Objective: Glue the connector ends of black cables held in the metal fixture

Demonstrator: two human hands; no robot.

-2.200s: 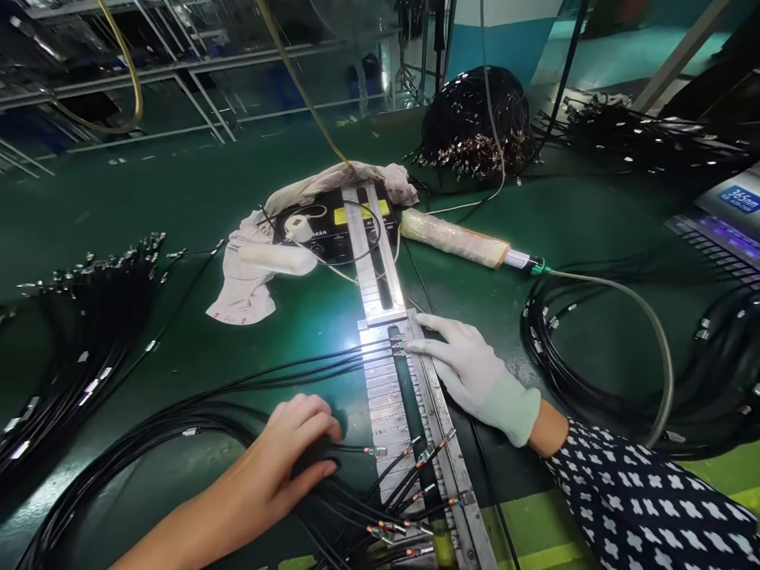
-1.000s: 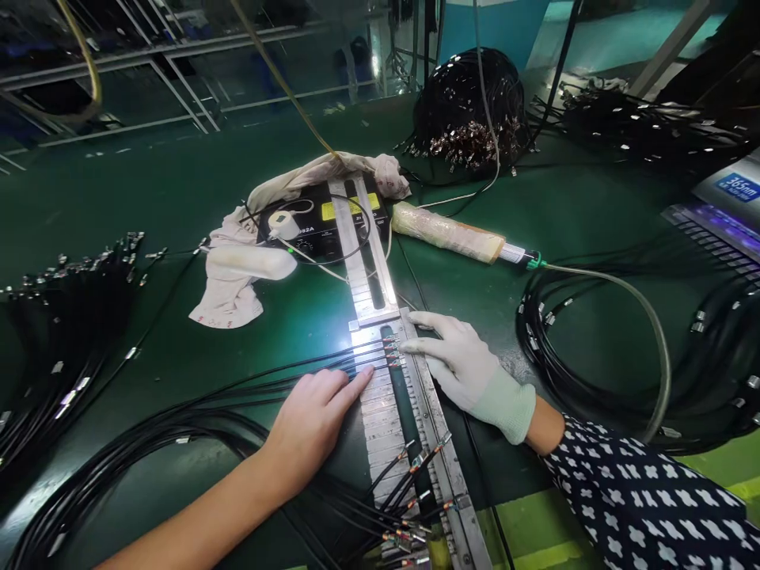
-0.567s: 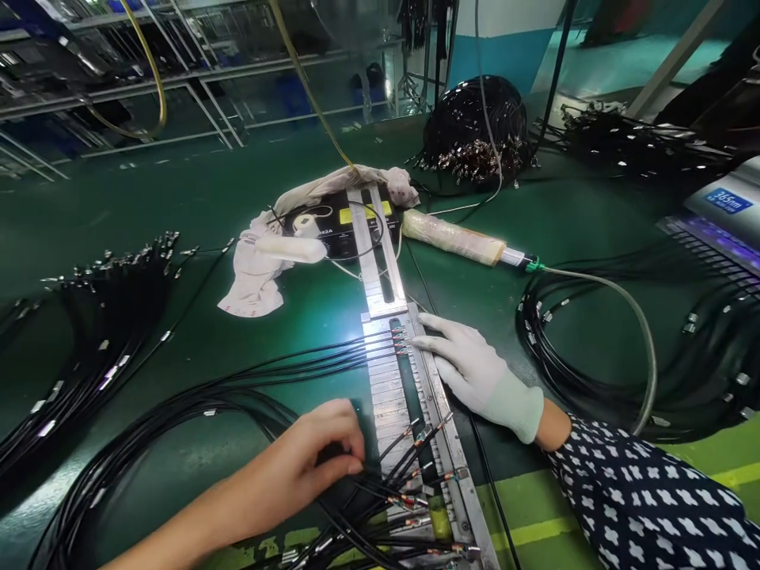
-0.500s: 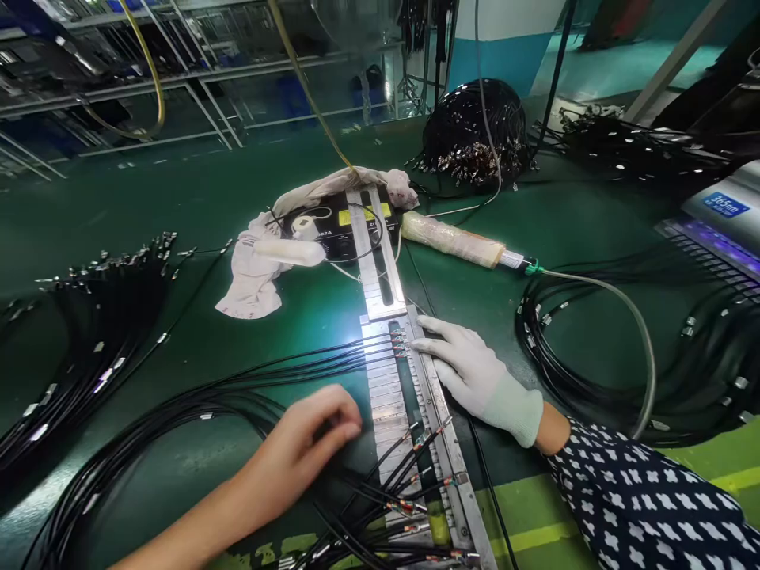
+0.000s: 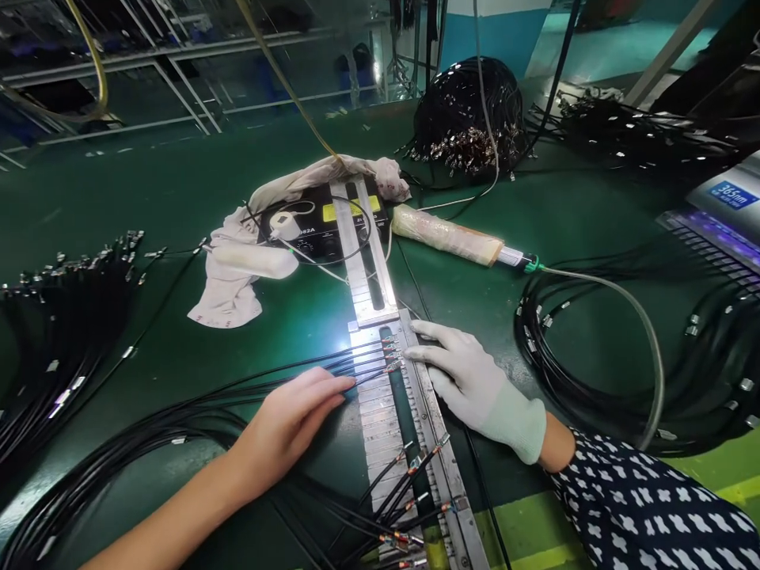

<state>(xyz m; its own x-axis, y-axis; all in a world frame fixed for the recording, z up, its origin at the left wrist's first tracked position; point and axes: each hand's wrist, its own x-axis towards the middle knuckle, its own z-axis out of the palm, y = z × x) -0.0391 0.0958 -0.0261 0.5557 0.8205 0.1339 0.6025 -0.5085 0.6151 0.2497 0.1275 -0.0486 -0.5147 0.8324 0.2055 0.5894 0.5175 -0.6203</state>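
Note:
A long slotted metal fixture [image 5: 380, 423] runs away from me down the middle of the bench. Several black cables [image 5: 314, 362] lie side by side across its far part, their stripped ends with coloured wires over the slot. My bare left hand [image 5: 297, 419] is left of the fixture, thumb and fingers closed on a black cable whose end sits at the near side of that row. My white-gloved right hand [image 5: 469, 380] lies on the right-hand rail [image 5: 424, 396], fingers spread, the tips beside the cable ends. More loose cable ends [image 5: 409, 499] cross the fixture's near part.
Behind the fixture stands a black box [image 5: 321, 229] partly draped with pale cloth [image 5: 229, 297]. A wrapped tool handle [image 5: 445, 233] lies to its right. Cable bundles [image 5: 469, 119] sit at the back, left and right. A lamp unit marked 365nm [image 5: 730, 194] is at far right.
My left hand has moved up and forward to the fixture, and a further cable end now lies in the row. My right hand stays on the rail. The view has shifted slightly.

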